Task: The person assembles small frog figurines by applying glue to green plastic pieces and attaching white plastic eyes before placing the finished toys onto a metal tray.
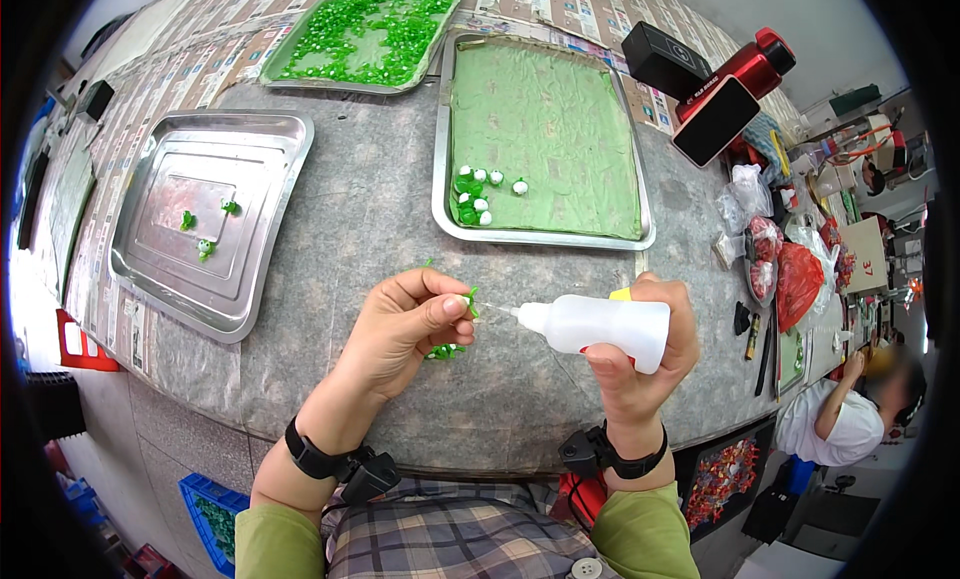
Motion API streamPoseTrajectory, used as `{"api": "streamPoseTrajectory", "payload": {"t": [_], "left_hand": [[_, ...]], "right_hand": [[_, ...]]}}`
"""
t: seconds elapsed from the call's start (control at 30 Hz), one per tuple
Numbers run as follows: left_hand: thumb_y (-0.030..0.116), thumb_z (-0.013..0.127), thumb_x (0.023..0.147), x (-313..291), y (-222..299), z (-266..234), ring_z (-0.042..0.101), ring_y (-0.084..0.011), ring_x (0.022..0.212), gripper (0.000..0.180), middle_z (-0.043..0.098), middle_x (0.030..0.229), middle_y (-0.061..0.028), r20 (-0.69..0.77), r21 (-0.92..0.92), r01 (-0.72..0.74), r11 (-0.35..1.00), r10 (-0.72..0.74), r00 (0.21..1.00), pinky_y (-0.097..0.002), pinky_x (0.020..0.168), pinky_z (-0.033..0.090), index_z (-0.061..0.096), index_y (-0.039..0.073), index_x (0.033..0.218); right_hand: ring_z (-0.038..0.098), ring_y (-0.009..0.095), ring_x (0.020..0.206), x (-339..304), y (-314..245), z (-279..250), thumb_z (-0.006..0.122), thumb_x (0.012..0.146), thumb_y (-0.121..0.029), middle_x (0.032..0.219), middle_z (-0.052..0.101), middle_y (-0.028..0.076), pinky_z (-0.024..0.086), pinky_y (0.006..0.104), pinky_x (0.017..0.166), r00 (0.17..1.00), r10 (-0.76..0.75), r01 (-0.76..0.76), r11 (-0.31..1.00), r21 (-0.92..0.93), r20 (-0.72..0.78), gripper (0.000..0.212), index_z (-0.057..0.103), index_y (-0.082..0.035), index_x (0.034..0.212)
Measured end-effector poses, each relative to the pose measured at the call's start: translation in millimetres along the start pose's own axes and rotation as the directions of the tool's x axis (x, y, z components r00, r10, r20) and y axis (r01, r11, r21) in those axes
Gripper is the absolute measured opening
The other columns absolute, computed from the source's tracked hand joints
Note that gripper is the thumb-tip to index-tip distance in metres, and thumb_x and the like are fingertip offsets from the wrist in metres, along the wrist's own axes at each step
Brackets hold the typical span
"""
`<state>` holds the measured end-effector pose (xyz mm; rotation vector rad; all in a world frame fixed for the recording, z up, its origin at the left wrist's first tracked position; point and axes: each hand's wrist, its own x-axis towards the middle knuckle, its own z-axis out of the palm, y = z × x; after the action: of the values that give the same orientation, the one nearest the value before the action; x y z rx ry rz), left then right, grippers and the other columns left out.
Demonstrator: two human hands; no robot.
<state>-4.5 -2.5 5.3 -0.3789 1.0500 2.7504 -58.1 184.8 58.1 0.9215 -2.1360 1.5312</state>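
Observation:
Between the thumb and fingers of my left hand is pinched a small green and white plastic piece. My right hand is wrapped round a white squeeze bottle, tipped on its side. Its thin nozzle points left at the small piece, very close to it; whether they touch I cannot tell. More green pieces lie on the table just below my left hand. Beyond my hands, a metal tray lined with green cloth carries several green and white pieces in its near left corner.
At the left, a bare metal tray holds three small green figures. A far tray is full of green pieces. A phone leans by a red flask and black box. Plastic bags crowd the right; another person sits there.

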Motion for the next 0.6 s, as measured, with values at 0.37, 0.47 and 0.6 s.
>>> {"api": "streamPoseTrajectory", "payload": {"t": [0.37, 0.47, 0.6], "left_hand": [[0.014, 0.058, 0.075, 0.3, -0.6, -0.5, 0.055, -0.0120, 0.056, 0.012, 0.056, 0.066, -0.0067, -0.024, 0.012, 0.009, 1.000, -0.009, 1.000, -0.0231, 0.053, 0.048, 0.052, 0.004, 0.078], [0.015, 0.058, 0.076, 0.3, -0.8, -0.9, 0.055, -0.0118, 0.056, 0.013, 0.056, 0.066, -0.0066, -0.008, 0.021, 0.009, 1.000, -0.009, 1.000, -0.0232, 0.052, 0.048, 0.052, 0.004, 0.078], [0.015, 0.058, 0.076, 0.3, -0.9, -1.7, 0.055, -0.0118, 0.057, 0.013, 0.055, 0.065, -0.0065, -0.005, 0.018, 0.010, 1.000, -0.010, 1.000, -0.0235, 0.053, 0.048, 0.052, 0.004, 0.078]], "right_hand": [[0.045, 0.013, 0.054, -0.9, -0.9, 0.6, 0.075, 0.058, -0.028, 0.065, 0.050, 0.006, 0.034, 0.0221, 0.046, 0.992, 0.088, -0.076, 0.989, 0.124, -0.095, 0.042, 0.049, -0.002, 0.079], [0.046, 0.012, 0.056, -0.3, 1.3, 0.8, 0.074, 0.059, -0.028, 0.066, 0.049, 0.005, 0.034, 0.0216, 0.047, 0.994, 0.060, -0.054, 0.996, 0.077, -0.086, 0.042, 0.049, -0.002, 0.080], [0.045, 0.011, 0.056, -2.4, 2.3, 3.6, 0.074, 0.060, -0.028, 0.067, 0.049, 0.005, 0.034, 0.0220, 0.048, 0.990, 0.108, -0.101, 0.992, 0.079, -0.087, 0.041, 0.049, -0.002, 0.079]]}}
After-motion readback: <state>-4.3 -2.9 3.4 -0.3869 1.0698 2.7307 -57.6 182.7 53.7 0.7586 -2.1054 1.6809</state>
